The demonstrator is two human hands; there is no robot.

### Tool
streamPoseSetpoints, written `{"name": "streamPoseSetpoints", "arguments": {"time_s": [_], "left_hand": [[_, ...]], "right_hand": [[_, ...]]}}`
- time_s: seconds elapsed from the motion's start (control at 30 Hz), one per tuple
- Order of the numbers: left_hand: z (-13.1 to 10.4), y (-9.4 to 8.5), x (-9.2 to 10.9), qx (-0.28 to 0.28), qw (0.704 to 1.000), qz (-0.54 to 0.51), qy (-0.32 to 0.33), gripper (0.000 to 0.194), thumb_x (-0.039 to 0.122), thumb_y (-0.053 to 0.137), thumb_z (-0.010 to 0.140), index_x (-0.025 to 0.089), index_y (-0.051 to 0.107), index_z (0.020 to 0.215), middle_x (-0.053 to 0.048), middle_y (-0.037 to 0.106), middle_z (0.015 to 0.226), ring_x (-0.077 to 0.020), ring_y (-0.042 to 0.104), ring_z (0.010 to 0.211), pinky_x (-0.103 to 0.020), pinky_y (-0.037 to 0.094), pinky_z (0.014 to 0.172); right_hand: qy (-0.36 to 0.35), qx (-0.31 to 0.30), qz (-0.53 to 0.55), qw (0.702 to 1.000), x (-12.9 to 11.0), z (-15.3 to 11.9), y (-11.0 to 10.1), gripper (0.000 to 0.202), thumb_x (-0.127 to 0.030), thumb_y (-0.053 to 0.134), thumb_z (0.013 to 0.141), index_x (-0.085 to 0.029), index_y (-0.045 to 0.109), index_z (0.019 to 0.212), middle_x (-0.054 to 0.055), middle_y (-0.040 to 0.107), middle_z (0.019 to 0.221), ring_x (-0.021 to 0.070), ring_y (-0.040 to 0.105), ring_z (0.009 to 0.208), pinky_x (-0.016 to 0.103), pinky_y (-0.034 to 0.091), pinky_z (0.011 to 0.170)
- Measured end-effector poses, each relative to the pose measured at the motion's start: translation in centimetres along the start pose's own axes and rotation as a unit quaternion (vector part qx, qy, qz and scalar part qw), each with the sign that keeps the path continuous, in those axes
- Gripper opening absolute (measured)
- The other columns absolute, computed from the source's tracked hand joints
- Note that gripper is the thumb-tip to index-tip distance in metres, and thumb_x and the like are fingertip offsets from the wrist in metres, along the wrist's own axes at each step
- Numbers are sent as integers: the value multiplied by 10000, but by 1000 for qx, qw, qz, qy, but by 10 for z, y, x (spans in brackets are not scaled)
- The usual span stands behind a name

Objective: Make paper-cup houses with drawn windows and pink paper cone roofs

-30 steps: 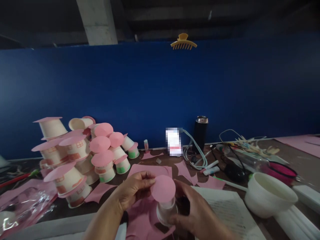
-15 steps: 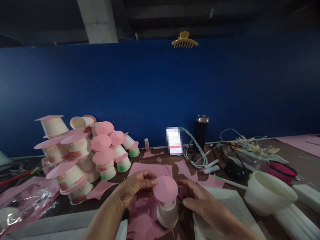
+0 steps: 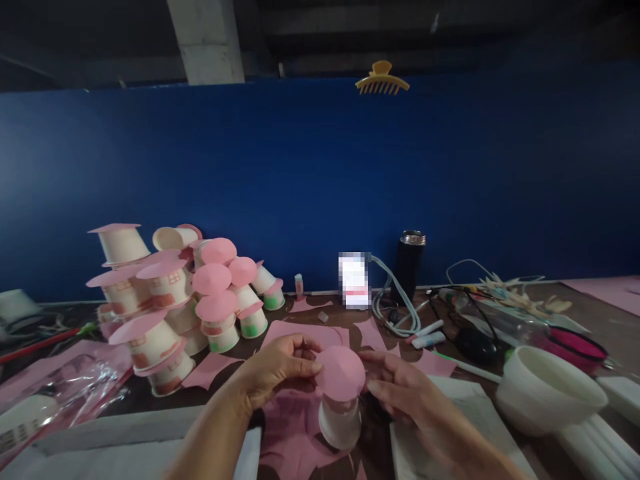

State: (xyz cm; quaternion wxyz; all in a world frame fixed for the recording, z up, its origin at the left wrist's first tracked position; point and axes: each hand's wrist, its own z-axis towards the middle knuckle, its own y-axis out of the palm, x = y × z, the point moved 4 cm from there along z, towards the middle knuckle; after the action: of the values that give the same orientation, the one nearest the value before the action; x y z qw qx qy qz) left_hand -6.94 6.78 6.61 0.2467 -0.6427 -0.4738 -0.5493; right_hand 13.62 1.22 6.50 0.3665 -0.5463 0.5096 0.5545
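Observation:
A shallow pink paper cone (image 3: 341,373) sits on top of an upturned white paper cup (image 3: 340,423) in front of me. My left hand (image 3: 287,367) is closed at the cone's left edge, pinching it between thumb and fingers. On the other side, my right hand (image 3: 400,387) curves beside the cone, its thumb and fingers apart and the fingertips close to the right edge. Whether those fingertips touch the paper I cannot tell. Under the cup lie pink paper scraps (image 3: 290,433).
Stacked pink-roofed cups (image 3: 165,280) stand at the left, near a clear plastic bag (image 3: 70,393). A phone (image 3: 355,280) and a black flask (image 3: 410,267) stand by the blue partition (image 3: 280,173). Nested white cups (image 3: 550,393), markers (image 3: 428,335) and a cable lie to the right.
The whole view has shifted slightly, so everything appears a little further right. My right fingertips have come nearer the cone's edge; my left hand keeps its pinch.

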Motion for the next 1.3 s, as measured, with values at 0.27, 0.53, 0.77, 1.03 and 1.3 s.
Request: {"name": "streamPoseSetpoints", "arguments": {"time_s": [0.27,0.53,0.77,1.03,1.3], "left_hand": [[-3,1,3,-7,998,60,3,347,245,781,661,139,631,955,8,606,734,-76,568,569,-174,394,499],[-3,8,4,-11,999,40,8,260,372,703,741,133,605,708,23,550,608,-40,442,492,-159,287,450],[-5,10,4,7,997,65,-31,283,376,749,656,135,604,690,23,554,584,-47,415,475,-172,218,420],[-1,1,-1,-1,992,105,-65,293,371,742,613,137,613,734,16,585,606,-42,393,456,-176,189,400],[2,-3,-7,-22,989,118,-81,278,364,729,595,143,620,724,15,583,588,-44,364,449,-177,150,403]], "right_hand": [[12,-3,-13,1000,4,2,1,527,-369,742,668,-175,594,1136,-27,550,685,47,330,487,204,155,449],[12,-13,-6,1000,0,-4,5,549,-298,700,654,-159,577,1171,11,597,785,62,341,527,229,167,483],[19,-35,10,999,6,-2,0,437,-311,671,733,-156,589,1134,-22,518,724,58,308,529,229,152,486],[62,24,-15,998,4,-2,4,429,-362,676,712,-136,603,1070,-60,440,599,55,284,497,218,120,457],[81,12,-33,996,12,3,1,421,-343,654,706,-132,569,1060,-73,416,577,55,279,489,221,108,441]]}}
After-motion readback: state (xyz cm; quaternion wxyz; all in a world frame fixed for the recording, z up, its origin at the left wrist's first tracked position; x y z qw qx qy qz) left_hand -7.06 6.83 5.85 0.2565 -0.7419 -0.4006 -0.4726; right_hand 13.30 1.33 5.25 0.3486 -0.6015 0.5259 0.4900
